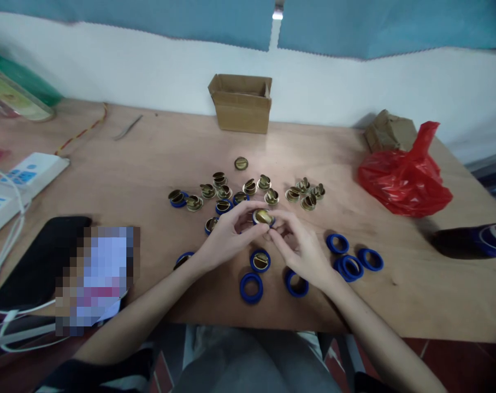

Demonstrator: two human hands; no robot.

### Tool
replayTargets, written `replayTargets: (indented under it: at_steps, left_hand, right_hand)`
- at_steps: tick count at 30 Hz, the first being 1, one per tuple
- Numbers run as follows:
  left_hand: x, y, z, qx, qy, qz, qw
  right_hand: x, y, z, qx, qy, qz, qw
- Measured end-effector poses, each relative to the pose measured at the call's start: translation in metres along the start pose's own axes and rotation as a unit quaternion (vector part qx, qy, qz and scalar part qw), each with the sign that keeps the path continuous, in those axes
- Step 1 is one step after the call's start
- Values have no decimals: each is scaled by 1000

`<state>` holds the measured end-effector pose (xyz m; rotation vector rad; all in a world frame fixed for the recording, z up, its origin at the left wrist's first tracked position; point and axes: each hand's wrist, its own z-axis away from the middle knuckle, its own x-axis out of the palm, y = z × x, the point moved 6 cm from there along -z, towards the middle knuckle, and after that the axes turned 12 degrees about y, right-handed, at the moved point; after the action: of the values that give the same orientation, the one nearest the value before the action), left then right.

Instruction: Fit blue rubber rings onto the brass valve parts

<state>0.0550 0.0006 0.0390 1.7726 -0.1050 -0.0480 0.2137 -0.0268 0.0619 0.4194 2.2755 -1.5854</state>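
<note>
- I am watching the brass cap (264, 216) sitting between both sets of fingertips, just above the wooden table (149, 164).
- The left hand (225, 240) and the right hand (303, 248) are each pinching it, fingers curled.
- It is showing round, shiny gold, with a blue ring underneath.

I pinch a small round brass cap (264, 216) between the fingertips of my left hand (227, 240) and my right hand (303, 252). Its shiny golden face points up and leans a little toward me. A blue ring (272, 222) hugs its lower edge, and only a thin dark-blue rim shows under the brass.
</note>
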Motion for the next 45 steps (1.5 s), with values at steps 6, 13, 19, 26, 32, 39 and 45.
replayTargets:
  at_steps: [6,13,19,26,32,39,45]
  left_hand:
    - [-13,2,-4,17,112,38,993]
    - [-17,0,-5,21,150,28,988]
    - [-12,0,-1,7,146,32,989]
    - [-11,-2,-1,10,135,36,990]
    - [-11,-4,-1,12,139,29,990]
    - [-12,-4,-2,11,142,33,989]
    - [-12,-4,-2,10,149,28,988]
  right_hand:
    - [-12,33,-7,7,-3,169,986]
    - [9,42,-3,-59,-74,322,942]
    - [12,40,-6,-77,-79,323,940]
    - [13,38,-5,-80,-87,320,940]
    - [13,37,-6,-81,-81,324,939]
    - [15,42,-6,-71,-81,332,937]
    - [16,45,-6,-53,-86,336,937]
